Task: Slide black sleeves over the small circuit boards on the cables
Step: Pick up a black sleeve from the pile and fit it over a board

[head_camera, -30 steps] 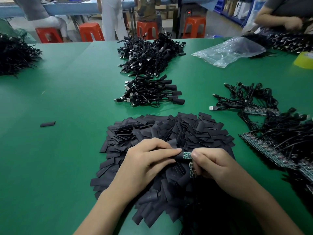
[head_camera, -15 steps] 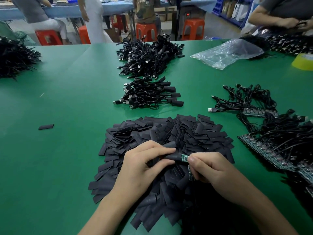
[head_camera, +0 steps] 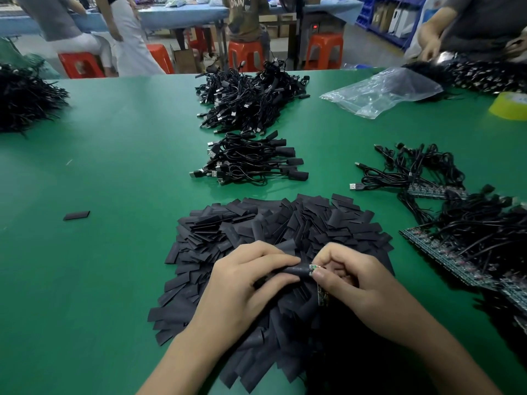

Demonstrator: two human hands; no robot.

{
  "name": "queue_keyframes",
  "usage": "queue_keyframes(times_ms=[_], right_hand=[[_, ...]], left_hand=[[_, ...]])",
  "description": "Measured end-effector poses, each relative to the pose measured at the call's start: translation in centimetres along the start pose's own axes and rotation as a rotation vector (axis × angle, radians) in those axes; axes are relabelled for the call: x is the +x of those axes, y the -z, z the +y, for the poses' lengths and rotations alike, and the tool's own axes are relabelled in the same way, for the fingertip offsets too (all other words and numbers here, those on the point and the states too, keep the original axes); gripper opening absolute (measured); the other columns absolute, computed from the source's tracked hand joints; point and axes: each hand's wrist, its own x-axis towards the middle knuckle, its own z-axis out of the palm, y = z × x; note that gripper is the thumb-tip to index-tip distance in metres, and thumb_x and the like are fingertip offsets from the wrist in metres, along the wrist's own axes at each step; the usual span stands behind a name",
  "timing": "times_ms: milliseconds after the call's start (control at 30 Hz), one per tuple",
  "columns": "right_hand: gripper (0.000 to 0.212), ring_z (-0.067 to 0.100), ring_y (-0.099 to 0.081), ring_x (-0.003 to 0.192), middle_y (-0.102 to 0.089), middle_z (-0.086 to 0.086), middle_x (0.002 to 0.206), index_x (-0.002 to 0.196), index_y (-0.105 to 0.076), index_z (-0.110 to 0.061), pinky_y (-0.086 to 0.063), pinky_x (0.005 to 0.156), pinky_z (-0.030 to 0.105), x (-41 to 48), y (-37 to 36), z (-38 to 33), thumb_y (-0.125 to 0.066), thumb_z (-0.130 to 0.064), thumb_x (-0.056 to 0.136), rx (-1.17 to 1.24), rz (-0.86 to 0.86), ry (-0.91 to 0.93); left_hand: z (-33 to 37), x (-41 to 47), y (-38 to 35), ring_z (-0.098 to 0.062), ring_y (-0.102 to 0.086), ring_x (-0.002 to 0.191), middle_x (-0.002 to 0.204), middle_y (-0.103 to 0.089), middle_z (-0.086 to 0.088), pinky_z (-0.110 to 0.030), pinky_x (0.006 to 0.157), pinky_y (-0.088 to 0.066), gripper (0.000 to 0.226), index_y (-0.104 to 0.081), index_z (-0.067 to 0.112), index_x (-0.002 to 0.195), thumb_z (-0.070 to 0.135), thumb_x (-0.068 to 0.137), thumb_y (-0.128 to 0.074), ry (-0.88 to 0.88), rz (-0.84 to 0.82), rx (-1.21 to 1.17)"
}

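- Left hand (head_camera: 245,283) grip: thumb and fingers clenched round a flattened black tubular sleeve (head_camera: 293,270), held over the heap of loose black sleeves (head_camera: 285,223) on the green desk (head_camera: 114,166).
- Right hand (head_camera: 362,286) grip: fingertips pinch the small green circuit board (head_camera: 313,269), immediately right of the left grip.
- Change: less green shows than a second ago; only the board's tip remains exposed.
- Judgement: the sleeve is nearly seated; a short final push should finish this piece.
- Unsleeved black cables with boards (head_camera: 456,252) lie well right of both grips.

pale letters "OWN" on a brown shirt (head_camera: 245,21) at the far side, upper line cut off, nothing else legible
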Motion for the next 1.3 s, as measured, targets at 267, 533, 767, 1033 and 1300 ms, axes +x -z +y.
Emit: queue_keyframes(times_ms=[267, 533, 767, 1033, 1300], right_hand=[[0.017, 0.0, -0.044, 0.059, -0.052, -0.012, 0.064, 0.08, -0.061, -0.022, -0.035, 0.059, 0.013, 0.11, 0.07, -0.2, -0.063, -0.031, 0.095, 0.078, -0.043, -0.052], [0.017, 0.006, -0.044, 0.063, -0.051, -0.009, 0.067, 0.08, -0.063, -0.019, -0.036, 0.06, 0.016, 0.12, 0.65, -0.03, -0.065, -0.031, 0.092, 0.209, -0.114, -0.08], [0.015, 0.001, -0.051, 0.065, -0.058, -0.01, 0.069, 0.081, -0.065, -0.021, -0.039, 0.063, 0.013, 0.17, 0.76, 0.11, -0.067, -0.029, 0.093, 0.204, -0.143, -0.073], [0.014, 0.004, -0.057, 0.071, -0.064, -0.007, 0.074, 0.081, -0.067, -0.019, -0.043, 0.067, 0.016, 0.16, 0.49, 0.23, -0.068, -0.021, 0.096, 0.215, -0.162, -0.1], [0.018, 0.008, -0.051, 0.069, -0.059, -0.004, 0.073, 0.084, -0.069, -0.023, -0.039, 0.063, 0.019, 0.19, 0.34, -0.02, -0.068, -0.039, 0.091, 0.238, -0.142, -0.108]], left_hand=[[0.32, -0.05, 0.01, -0.005, -0.066, 0.096, 0.101, -0.07, 0.008, -0.02, 0.085, -0.05, 0.02, -0.08, 0.015, 0.107, 0.026, 0.09, -0.079, -0.009, 0.008, -0.034], [0.62, 0.03, 0.08, -0.005, -0.066, 0.094, 0.099, -0.071, 0.006, -0.016, 0.085, -0.048, 0.018, -0.08, 0.013, 0.104, 0.024, 0.09, -0.08, -0.01, 0.019, -0.092], [0.58, 0.11, 0.24, -0.01, -0.069, 0.094, 0.098, -0.073, 0.004, -0.026, 0.082, -0.055, 0.018, -0.081, 0.012, 0.102, 0.02, 0.086, -0.082, -0.01, -0.047, -0.099], [0.58, 0.1, -0.02, -0.009, -0.066, 0.093, 0.099, -0.071, 0.005, -0.022, 0.084, -0.052, 0.018, -0.08, 0.014, 0.108, 0.023, 0.092, -0.078, -0.102, -0.079, -0.007], [0.56, 0.0, -0.17, -0.007, -0.066, 0.095, 0.1, -0.073, 0.006, -0.021, 0.086, -0.052, 0.019, -0.08, 0.014, 0.108, 0.026, 0.094, -0.076, -0.093, -0.014, -0.022]])
